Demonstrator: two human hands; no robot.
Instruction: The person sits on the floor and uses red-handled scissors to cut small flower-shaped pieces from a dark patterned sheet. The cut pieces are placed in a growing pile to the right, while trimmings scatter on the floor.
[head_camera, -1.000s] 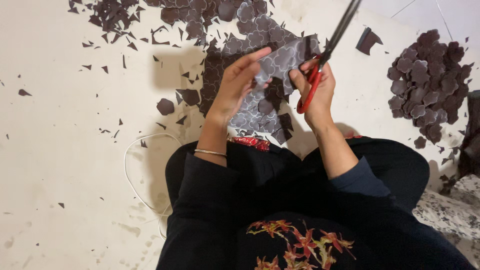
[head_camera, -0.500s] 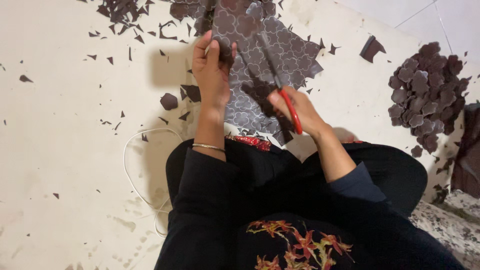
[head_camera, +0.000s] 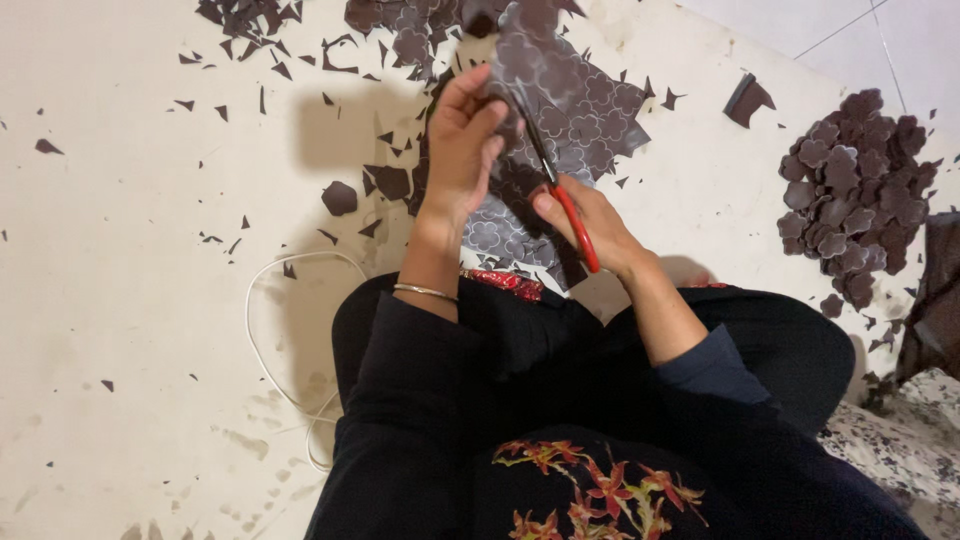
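Scissors (head_camera: 562, 205) with red handles sit in the right hand (head_camera: 590, 225), whose fingers are closed through the loops, and the long thin blades point up and away from the person, straight into the dark sheet (head_camera: 570, 100) with flower shapes on it. The left hand (head_camera: 462, 140) pinches the near edge of that sheet just beside the blades (thumb and fingers are closed on it), so the sheet lies above and between both hands. I cannot tell if the blades are open or shut, and a pile of cut flowers (head_camera: 850, 190) lies well apart on the right.
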